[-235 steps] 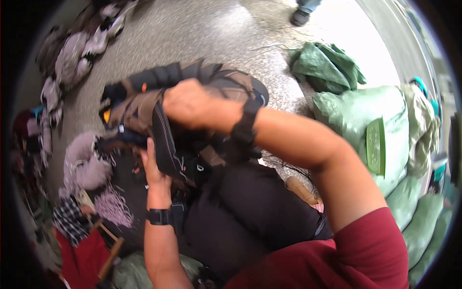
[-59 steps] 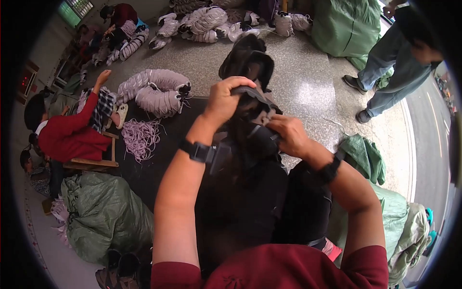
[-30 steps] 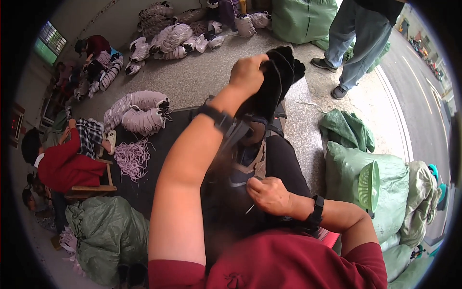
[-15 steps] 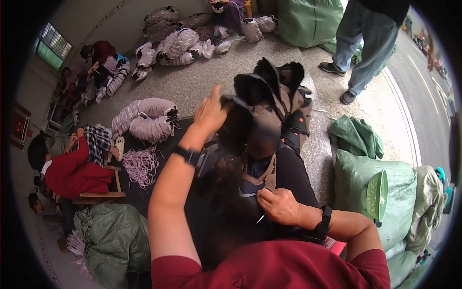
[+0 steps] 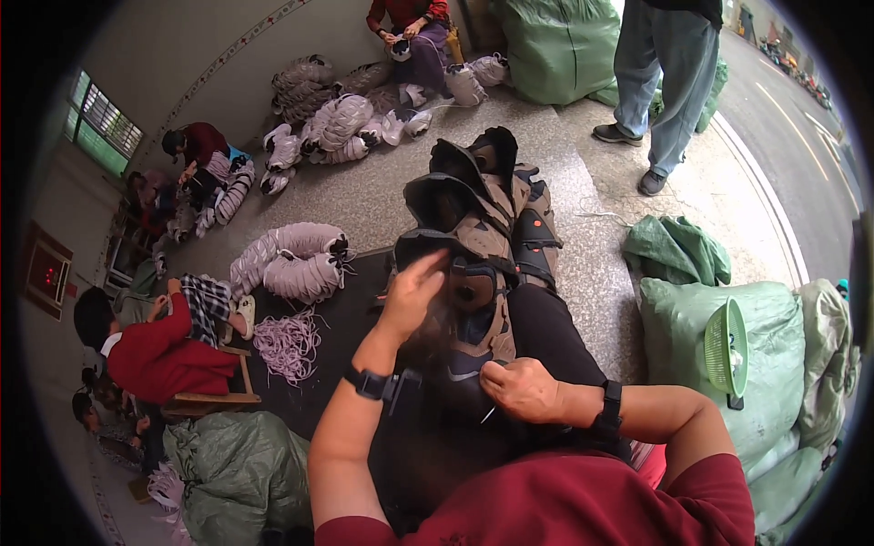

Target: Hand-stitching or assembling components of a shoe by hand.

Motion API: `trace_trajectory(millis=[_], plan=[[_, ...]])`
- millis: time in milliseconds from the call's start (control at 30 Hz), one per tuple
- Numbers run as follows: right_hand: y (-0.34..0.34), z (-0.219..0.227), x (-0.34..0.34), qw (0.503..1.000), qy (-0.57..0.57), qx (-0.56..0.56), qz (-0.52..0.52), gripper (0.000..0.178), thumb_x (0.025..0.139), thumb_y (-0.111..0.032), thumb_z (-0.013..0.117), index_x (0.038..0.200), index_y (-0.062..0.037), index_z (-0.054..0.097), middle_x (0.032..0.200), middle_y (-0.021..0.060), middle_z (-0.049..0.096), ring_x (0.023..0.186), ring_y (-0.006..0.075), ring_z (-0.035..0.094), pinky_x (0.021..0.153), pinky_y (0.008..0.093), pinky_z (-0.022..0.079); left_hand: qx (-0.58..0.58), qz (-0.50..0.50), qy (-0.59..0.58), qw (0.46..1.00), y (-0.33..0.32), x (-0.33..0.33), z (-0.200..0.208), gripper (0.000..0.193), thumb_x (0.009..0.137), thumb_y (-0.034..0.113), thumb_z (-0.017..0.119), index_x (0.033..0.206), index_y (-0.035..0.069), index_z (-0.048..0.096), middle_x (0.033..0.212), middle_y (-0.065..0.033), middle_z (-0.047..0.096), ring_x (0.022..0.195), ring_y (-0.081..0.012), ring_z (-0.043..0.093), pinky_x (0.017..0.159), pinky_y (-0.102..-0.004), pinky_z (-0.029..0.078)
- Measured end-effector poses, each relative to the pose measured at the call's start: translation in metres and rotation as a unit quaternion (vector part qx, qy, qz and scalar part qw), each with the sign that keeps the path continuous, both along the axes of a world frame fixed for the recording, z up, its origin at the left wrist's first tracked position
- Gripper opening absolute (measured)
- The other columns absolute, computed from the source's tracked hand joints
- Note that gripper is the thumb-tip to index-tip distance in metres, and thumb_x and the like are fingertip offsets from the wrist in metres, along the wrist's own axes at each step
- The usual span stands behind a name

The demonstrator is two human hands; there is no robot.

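Across my lap lies a brown and black shoe upper, its toe end toward me. More uppers of the same kind stretch away beyond it in a nested row, their black collars standing up. My left hand, somewhat blurred, hovers by the nearest collar with fingers stretched and nothing seen in them. At the toe end, my right hand is closed in a pinch. A thin pale rod pokes out below its fingers; the rest of it is hidden in the hand.
Pinkish shoe bundles and a heap of pink laces lie on the floor at left. A person in red sits beyond. Green sacks with a green basket stand right. Another person stands far right.
My left hand has come down and slightly toward me from above the collars, its fingers now lower. The right hand keeps its pinch at the toe. The whole view has shifted a little.
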State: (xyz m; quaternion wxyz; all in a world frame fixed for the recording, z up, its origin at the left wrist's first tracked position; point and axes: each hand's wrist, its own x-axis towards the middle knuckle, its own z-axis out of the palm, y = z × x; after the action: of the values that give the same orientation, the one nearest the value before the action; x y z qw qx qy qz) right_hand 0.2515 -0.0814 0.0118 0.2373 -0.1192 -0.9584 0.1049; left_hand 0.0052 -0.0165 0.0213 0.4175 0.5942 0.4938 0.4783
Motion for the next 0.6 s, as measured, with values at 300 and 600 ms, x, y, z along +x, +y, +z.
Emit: trace_trajectory(millis=[300, 600], plan=[[-0.006, 0.005, -0.008, 1.000, 0.000, -0.009, 0.009, 0.018, 0.068, -0.013, 0.058, 0.086, -0.0066, 0.056, 0.089, 0.0082, 0.050, 0.060, 0.0213, 0.054, 0.049, 0.0349, 0.044, -0.081, -0.089, 0.248, 0.961, 0.059, -0.015, -0.001, 0.040, 0.088, 0.032, 0.056, 0.114, 0.004, 0.063, 0.108, -0.0156, 0.065, 0.098, -0.0252, 0.060, 0.087, -0.0372, 0.046], [-0.015, 0.006, -0.016, 1.000, 0.031, 0.005, 0.004, 0.035, 0.065, 0.000, 0.054, 0.099, 0.0085, 0.060, 0.077, 0.0125, 0.051, 0.050, 0.0269, 0.050, 0.044, 0.0363, 0.039, -0.311, -0.213, -0.084, 0.923, 0.046, 0.018, -0.004, 0.041, 0.081, 0.040, 0.067, 0.102, 0.004, 0.068, 0.096, -0.0074, 0.069, 0.083, -0.0163, 0.062, 0.078, -0.0319, 0.048]])
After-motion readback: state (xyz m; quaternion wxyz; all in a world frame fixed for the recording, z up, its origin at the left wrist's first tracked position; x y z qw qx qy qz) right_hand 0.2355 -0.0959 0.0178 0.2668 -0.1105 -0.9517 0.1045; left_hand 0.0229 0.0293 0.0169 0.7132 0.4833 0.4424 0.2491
